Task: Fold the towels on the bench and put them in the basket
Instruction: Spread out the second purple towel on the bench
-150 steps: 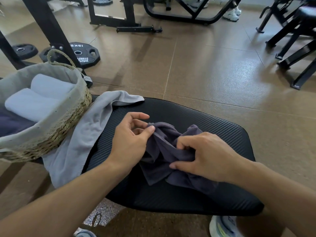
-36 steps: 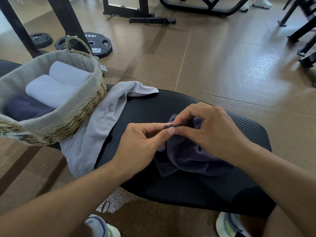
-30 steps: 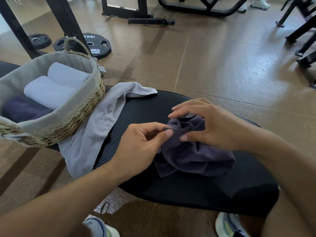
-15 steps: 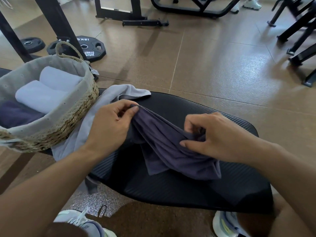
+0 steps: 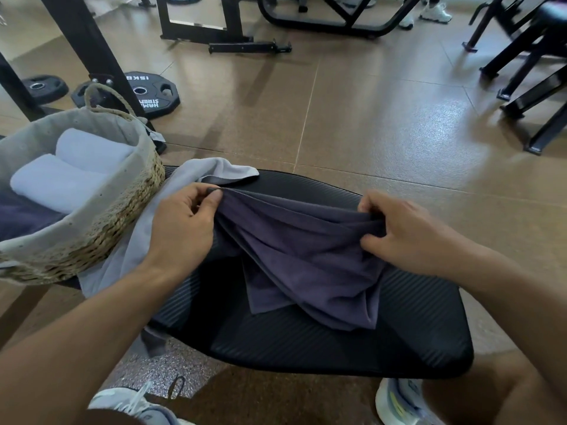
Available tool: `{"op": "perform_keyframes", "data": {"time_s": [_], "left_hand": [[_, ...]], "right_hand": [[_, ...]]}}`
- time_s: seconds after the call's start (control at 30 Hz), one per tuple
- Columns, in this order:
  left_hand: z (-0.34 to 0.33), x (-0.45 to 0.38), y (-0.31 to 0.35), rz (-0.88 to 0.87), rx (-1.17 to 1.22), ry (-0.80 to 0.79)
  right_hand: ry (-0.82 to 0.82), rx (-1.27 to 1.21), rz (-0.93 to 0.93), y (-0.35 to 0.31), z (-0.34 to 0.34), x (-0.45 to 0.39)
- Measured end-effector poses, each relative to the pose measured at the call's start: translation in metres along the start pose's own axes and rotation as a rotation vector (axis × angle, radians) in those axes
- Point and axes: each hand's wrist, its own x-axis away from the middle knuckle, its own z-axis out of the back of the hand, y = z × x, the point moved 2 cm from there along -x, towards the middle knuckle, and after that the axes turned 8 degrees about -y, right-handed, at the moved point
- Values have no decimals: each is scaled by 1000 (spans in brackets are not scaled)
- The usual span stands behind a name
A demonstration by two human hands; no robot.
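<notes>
My left hand (image 5: 181, 231) and right hand (image 5: 408, 231) each pinch the dark towel (image 5: 306, 256) by its top edge, held apart above the bench (image 5: 306, 342) to spread it flat for folding.

Basket (image 5: 92, 237) cut off left; shoes (image 5: 399, 403) cut off below.

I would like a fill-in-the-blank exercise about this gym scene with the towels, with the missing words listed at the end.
1. The left hand and the right hand stretch a dark ____ between them.
2. The light grey towel lies beside the ____ on the bench.
3. In the basket lie two rolled towels of ____ colour.
4. Behind the basket, a weight plate lies on the ____.

Missing words: towel; basket; white; floor
</notes>
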Motion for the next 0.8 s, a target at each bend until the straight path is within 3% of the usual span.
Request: {"op": "perform_keyframes", "data": {"time_s": [0.2,0.4,0.53,0.7,0.8], "left_hand": [[-1,-3,-12,80,51,-18],[1,-9,-22,159,131,9],[2,-15,-30,198,176,32],[8,-25,-31,234,202,64],[18,-34,-37,225,201,70]], "right_hand": [[354,-254,-89,-4,14,3],[498,-429,-34,-2,16,4],[391,-599,76,-5,15,4],[-21,-536,189,4,18,6],[9,-399,166,7,21,11]]}}
